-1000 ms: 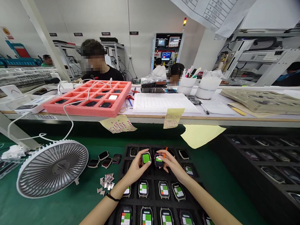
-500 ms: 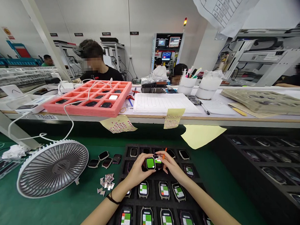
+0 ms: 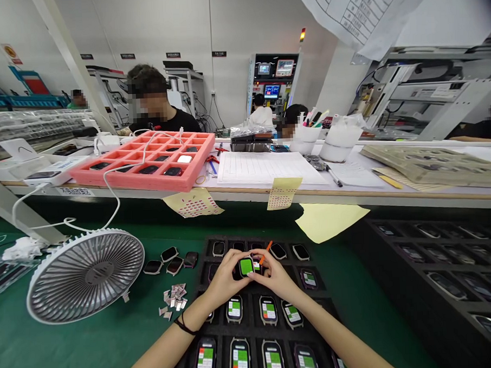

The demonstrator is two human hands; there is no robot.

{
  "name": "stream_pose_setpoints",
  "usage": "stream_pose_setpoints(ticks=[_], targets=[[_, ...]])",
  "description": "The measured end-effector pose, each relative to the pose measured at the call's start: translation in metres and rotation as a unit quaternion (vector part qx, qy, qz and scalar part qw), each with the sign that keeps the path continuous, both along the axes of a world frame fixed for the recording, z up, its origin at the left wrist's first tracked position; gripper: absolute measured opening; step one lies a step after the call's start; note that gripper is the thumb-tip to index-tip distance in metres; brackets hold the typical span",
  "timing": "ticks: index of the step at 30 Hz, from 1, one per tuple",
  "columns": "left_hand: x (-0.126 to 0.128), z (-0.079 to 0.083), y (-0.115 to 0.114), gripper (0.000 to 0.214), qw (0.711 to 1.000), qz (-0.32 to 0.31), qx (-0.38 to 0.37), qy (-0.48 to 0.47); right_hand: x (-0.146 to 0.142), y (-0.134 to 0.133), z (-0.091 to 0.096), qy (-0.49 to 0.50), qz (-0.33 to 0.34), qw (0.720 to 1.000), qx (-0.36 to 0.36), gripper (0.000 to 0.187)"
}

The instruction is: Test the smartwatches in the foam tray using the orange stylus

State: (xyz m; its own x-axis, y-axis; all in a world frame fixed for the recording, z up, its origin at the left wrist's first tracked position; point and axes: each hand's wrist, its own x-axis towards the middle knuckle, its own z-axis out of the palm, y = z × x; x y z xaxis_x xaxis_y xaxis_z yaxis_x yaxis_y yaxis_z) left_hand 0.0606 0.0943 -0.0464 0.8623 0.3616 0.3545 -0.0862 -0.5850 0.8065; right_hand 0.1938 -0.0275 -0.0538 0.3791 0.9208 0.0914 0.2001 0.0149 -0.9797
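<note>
Left hand [image 3: 225,277]: you held a green-screened smartwatch [image 3: 246,267] in your fingers, above the black foam tray [image 3: 252,327].
Right hand [image 3: 275,275]: you pinched an orange stick [image 3: 265,253], just beside that watch.
Tray: more watches [image 3: 269,310] with green-and-white screens sat in its slots.
Left of tray: a white fan [image 3: 84,276] lay on the green mat [image 3: 73,349].

Smartwatch [image 3: 246,267], face up, screen showing green, held between your left hand [image 3: 225,277] and right hand [image 3: 273,275]; orange stick [image 3: 265,254] angled upward from the right hand.
</note>
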Motion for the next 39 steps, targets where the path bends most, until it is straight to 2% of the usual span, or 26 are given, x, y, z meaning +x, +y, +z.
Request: stream_pose_setpoints(ticks=[4,9,16,20,23,27,30,35,39], targets=[[0.0,0.0,0.0,0.048,1.0,0.0,-0.001,-0.006,0.0,0.0,0.001,0.025,0.006,1.0,0.004,0.038],[0.0,-0.001,-0.001,0.048,1.0,-0.003,0.007,-0.012,0.0,0.0,-0.001,0.022,0.001,1.0,-0.001,0.043],[0.0,-0.002,-0.002,0.052,0.999,-0.012,0.035,0.0,-0.001,0.0,-0.001,0.046,-0.011,0.999,0.004,0.038],[-0.001,-0.002,-0.004,0.059,0.997,-0.038,0.07,0.01,-0.006,-0.001,0.001,0.02,-0.011,1.0,0.005,0.041],[-0.002,-0.001,-0.004,0.063,0.996,-0.029,0.082,0.007,-0.007,-0.002,0.002,0.008,-0.01,1.0,0.009,0.045],[-0.003,0.001,-0.003,0.061,0.994,0.004,0.106,-0.03,-0.004,-0.002,0.008,0.093,0.01,0.996,0.011,0.047],[-0.003,0.004,-0.003,0.06,0.991,0.0,0.12,-0.051,0.0,-0.003,0.013,0.151,0.032,0.988,0.007,0.044],[-0.005,0.006,-0.006,0.061,0.989,-0.016,0.131,-0.068,0.001,-0.007,0.02,0.252,0.124,0.959,-0.046,0.036],[-0.005,0.005,-0.007,0.058,0.989,-0.03,0.129,-0.072,-0.002,-0.009,0.021,0.246,0.105,0.962,-0.047,0.036]])
